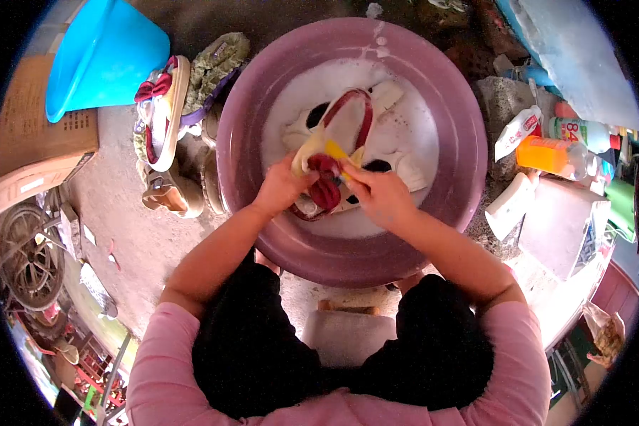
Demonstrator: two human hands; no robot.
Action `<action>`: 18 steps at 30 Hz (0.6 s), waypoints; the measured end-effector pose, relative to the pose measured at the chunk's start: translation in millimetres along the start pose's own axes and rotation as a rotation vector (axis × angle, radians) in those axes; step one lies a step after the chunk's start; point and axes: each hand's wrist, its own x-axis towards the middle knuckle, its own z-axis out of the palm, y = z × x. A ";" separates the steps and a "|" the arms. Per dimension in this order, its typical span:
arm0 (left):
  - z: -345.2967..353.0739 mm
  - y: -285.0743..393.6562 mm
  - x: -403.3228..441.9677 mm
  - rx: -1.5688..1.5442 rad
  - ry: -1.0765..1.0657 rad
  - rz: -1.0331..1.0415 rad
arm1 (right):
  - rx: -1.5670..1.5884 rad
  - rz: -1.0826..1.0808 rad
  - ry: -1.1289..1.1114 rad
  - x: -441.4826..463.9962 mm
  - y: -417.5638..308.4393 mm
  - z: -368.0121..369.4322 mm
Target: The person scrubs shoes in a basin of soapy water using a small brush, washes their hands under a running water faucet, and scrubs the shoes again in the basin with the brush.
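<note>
A large mauve basin holds white suds. Over it, my left hand is closed on a shoe with a dark red bow and red trim. My right hand is closed round a yellow brush, which touches the shoe near the bow. The brush's bristles are hidden. White shoes with dark insides lie in the suds below and around my hands.
At the left are a blue bucket, a shoe with a red bow, brown shoes and a cardboard box. An orange bottle and a white block are at the right.
</note>
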 end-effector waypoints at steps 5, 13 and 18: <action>11.2 -8.5 -7.8 0.177 -0.025 -0.035 | -0.300 0.018 0.150 32.1 26.9 -38.1; 4.2 0.3 -7.6 0.345 0.036 0.087 | 0.071 0.008 -0.026 -13.8 12.8 1.9; 9.9 2.3 -11.5 0.301 0.008 0.045 | -0.267 0.048 0.249 35.5 37.0 -42.0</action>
